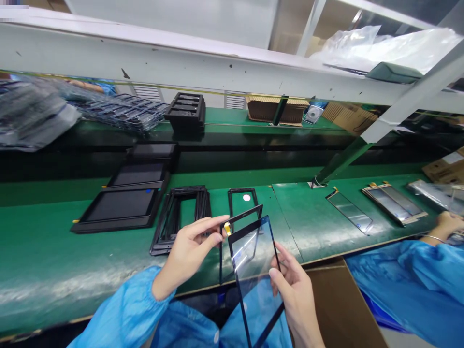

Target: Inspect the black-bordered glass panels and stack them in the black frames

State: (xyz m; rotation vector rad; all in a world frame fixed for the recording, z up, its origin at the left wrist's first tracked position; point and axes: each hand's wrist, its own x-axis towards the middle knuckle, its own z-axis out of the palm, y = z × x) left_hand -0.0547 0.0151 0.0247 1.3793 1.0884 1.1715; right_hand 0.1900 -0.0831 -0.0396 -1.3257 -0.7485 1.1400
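Note:
My right hand (295, 285) grips the right edge of a clear glass touch panel (253, 275) with a black border, tilted above the bench edge. A yellow flex cable (227, 228) sticks out at the panel's upper left corner. Behind the panel, my left hand (194, 251) pinches the left side of a thin black frame (242, 216), held upright. The panel overlaps part of this frame. Just beyond lies another black frame (230, 199) with a white round sticker (246, 197). To its left is a pile of black frames (163, 227).
Black screen units (119, 208) lie on the green bench (39, 251) at left. Further right are a loose glass panel (350, 212), stacked panels (395, 203) and a co-worker's hand (447, 224). A slanted post (340, 157) rises behind; a cardboard box (337, 299) stands below.

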